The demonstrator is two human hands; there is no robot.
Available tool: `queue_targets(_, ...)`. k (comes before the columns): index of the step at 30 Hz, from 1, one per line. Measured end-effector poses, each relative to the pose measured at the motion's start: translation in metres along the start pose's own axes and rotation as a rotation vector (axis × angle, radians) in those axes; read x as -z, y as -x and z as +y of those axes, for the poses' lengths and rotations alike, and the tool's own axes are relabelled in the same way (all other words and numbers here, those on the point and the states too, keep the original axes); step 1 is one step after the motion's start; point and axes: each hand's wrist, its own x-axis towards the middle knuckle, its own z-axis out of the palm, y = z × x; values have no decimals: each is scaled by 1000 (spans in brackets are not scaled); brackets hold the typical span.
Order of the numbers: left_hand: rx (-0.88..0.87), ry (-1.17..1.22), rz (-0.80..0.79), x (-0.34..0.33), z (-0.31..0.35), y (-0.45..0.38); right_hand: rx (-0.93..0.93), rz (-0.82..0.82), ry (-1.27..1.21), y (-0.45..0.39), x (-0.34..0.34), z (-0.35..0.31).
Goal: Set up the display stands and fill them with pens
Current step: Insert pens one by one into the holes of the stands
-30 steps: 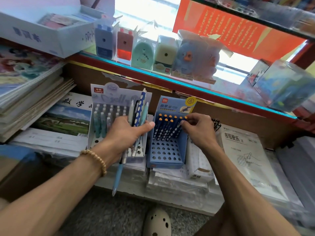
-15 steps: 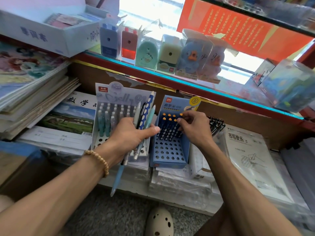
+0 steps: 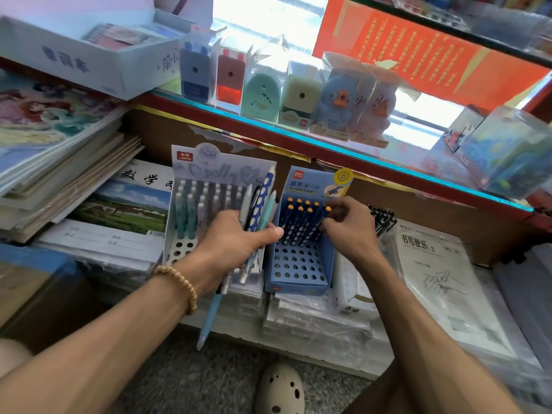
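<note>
In front of the blue stand, the right hand pinches a pen at the back row, likely seating it in a hole. Left of that stand, the left hand grips a spare bundle of pens, kept ready before the white stand.

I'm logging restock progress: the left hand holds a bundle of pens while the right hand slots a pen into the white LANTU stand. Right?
Not quite. In the head view the right hand is at the blue stand, among its orange-tipped pens, not the white LANTU stand. The left hand does hold a bundle of pens.
</note>
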Motion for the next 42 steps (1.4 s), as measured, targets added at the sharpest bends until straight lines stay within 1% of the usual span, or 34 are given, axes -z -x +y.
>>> queue_targets(2, -3, -11, 10, 0, -1, 0, 59, 1, 14, 1, 0, -3)
queue_targets(5, -18, -4, 7, 0, -1, -1, 109, 47, 72, -2, -3, -2)
queue_targets(7, -24, -2, 8, 1, 0, -1, 90, 31, 118, -4, -7, 0)
queue_targets(10, -16, -4, -1, 1, -3, -1, 32, -45, 183, -1, -14, 3)
queue_targets(12, -7, 14, -35, 0, -2, 1, -5, -68, 192, 0, -14, 4)
queue_targets(14, -10, 55, -86, 1, 1, 2, 7, -29, 188, 0, -10, -1)
queue_targets(16, -4, 88, -119, 3, 3, 3, 92, 84, 163, 5, -7, -13)
queue_targets(17, -3, 98, -137, 4, 4, 3, 135, 128, 112, 9, -5, -20)
queue_targets(18, -1, 105, -157, 5, 4, 3, 158, 125, 33, 14, -2, -28)
queue_targets(19, 0, 109, -175, 5, 4, 4, 147, 54, -73, 19, -1, -35)
queue_targets(21, 2, 122, -200, 5, 3, 6, 44, -215, -245, 30, 0, -52)
queue_targets(22, 3, 133, -208, 5, 3, 7, 4, -332, -283, 35, -2, -57)
queue_targets(23, 2, 146, -212, 4, 4, 8, -24, -403, -312, 38, -4, -59)
queue_targets(25, -5, 150, -191, 1, 4, 11, -70, -443, -418, 40, -8, -61)
queue_targets(27, -2, 134, -148, 0, 6, 14, -129, -446, -611, 39, -9, -63)
queue_targets(29, 6, 173, -114, 1, 7, 17, -178, -403, -787, 38, -9, -68)
queue_targets(31, 24, 184, -45, 5, 6, 20, -196, -339, -845, 36, -10, -72)
queue_targets(32, 33, 167, 8, 8, 4, 20, -194, -328, -839, 35, -11, -74)
queue_targets(34, 33, 135, 121, 17, 0, 21, -177, -370, -757, 34, -13, -79)
queue_targets(37, -18, 159, 280, 32, 1, 24, -52, -525, -508, 39, -19, -86)
queue_targets(39, -59, 178, 321, 41, 6, 27, 77, -618, -382, 43, -26, -94)
queue_targets(42, -66, 192, 324, 55, 9, 31, 185, -707, -315, 47, -37, -105)
